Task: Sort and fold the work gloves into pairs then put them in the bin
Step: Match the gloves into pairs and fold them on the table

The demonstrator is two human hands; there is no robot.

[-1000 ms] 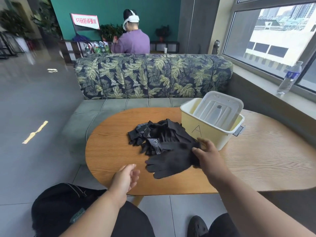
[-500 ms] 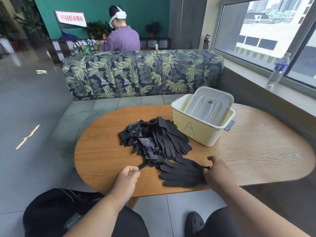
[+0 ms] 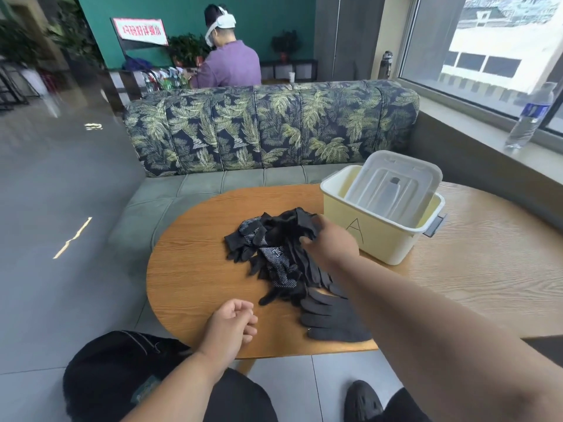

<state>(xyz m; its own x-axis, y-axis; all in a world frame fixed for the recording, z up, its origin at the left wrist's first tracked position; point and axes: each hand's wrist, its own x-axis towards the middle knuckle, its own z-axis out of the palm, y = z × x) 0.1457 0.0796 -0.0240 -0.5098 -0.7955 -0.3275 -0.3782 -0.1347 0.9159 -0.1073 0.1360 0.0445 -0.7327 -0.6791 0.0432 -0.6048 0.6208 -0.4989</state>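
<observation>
A heap of black work gloves (image 3: 274, 254), some with white dotted palms, lies in the middle of the wooden table (image 3: 195, 275). One plain black glove (image 3: 332, 321) lies flat and apart near the table's front edge, under my right forearm. My right hand (image 3: 329, 242) reaches into the far right side of the heap, its fingers curled on a black glove there. My left hand (image 3: 233, 325) hovers over the front edge with loosely curled fingers and holds nothing. The pale yellow bin (image 3: 377, 242) marked "A" stands right of the heap.
A clear lid (image 3: 393, 187) leans inside the bin. Behind the table runs a leaf-patterned sofa (image 3: 268, 129). A water bottle (image 3: 530, 117) stands on the window sill at right. A person in a purple shirt (image 3: 228, 62) sits beyond the sofa. A black bag (image 3: 112, 370) rests on my lap.
My right hand let go of the plain black glove at the front edge and moved forward into the heap. My left hand barely moved.
</observation>
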